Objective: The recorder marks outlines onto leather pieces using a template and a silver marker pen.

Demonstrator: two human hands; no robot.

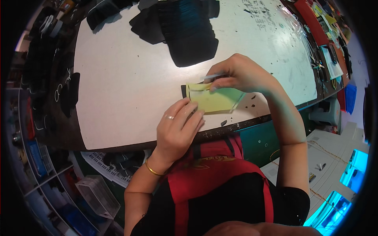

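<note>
A yellow-green, translucent sheet (pixel 220 100), shaped like a template with a slot near its far edge, lies at the table's near edge. A strip of black material (pixel 183 91) shows from under its left side. My left hand (pixel 175 126), with a ring and a gold bangle at the wrist, is closed at the sheet's near left corner, fingertips pressing on it. Above the far edge, my right hand (pixel 236 74) is closed round a slim, pale pen-like tool (pixel 214 76). Its thumb touches the sheet by the slot; the tool's tip is too blurred to make out.
Black cut pieces (pixel 189 47) are piled at the far middle of the white tabletop (pixel 118 86). Dark scraps (pixel 252 105) lie right of the sheet. A red box (pixel 313 23) and small tools line the right edge; black pieces (pixel 71 94) lie at the left.
</note>
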